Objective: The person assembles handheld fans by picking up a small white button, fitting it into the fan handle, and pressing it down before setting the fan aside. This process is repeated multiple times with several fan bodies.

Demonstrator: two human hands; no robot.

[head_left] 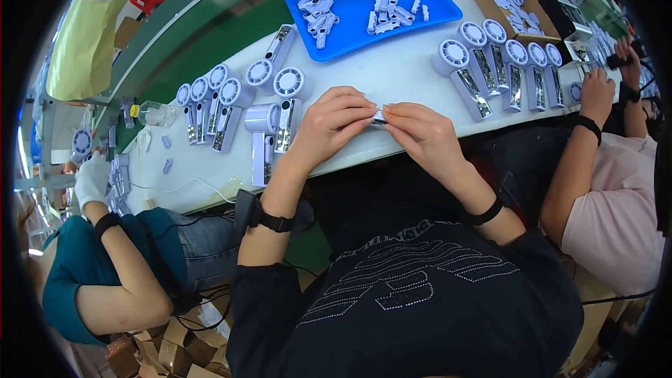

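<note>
Near the front edge of the white worktable, my left hand (337, 124) and my right hand (424, 133) meet, fingertips pinching a small pale part (379, 116) between them. Fingers cover most of it, so its exact kind does not show. Just left of my left hand, a lavender handheld fan (288, 106) lies with its handle uncovered, and another fan (262, 141) lies beside it. Further left is a group of similar fans (218, 101). To the right of my right hand, several more fans (483, 63) lie in a row with their handle insides exposed.
A blue tray (336, 47) with small lavender parts sits at the back. Right of it stands a cardboard box (490, 10) of flat pieces. A clear bottle (155, 114) lies at left. Co-workers sit on both sides: a gloved hand (92, 180) left, a bare hand (597, 91) right.
</note>
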